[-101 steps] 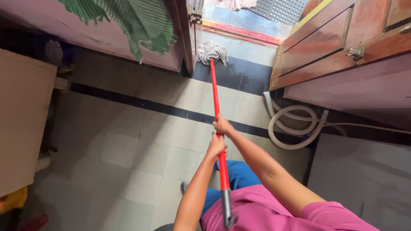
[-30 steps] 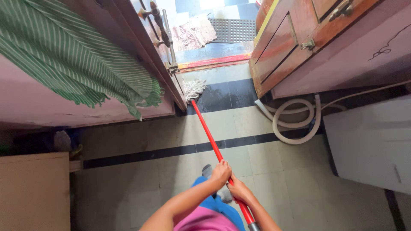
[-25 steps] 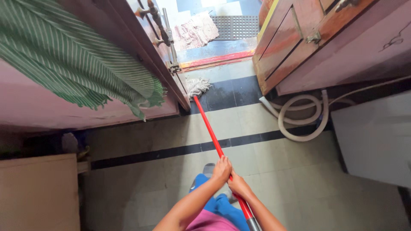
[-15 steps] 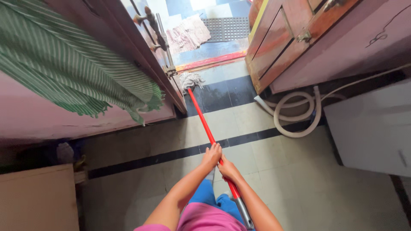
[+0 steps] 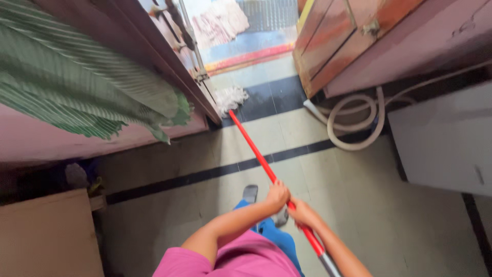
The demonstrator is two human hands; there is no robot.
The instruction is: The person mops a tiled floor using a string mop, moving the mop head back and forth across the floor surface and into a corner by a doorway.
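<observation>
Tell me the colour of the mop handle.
Red, on the mop handle, grey at its near end; head view.

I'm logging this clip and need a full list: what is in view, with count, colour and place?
mop: one, red handle, whitish string head at the foot of the door, far end
door: one, dark brown, open, left of the mop head
cloth: one, green with pale stripes, hangs at upper left
cupboard: one, reddish brown, upper right
hose: one, off-white, coiled on the floor below the cupboard
box: one, grey, right
board: one, tan, lower left
floor: pale tiles with a black stripe
mat: one, pinkish, beyond the doorway
left hand: shut on the mop handle, higher up
right hand: shut on the handle just behind it
</observation>
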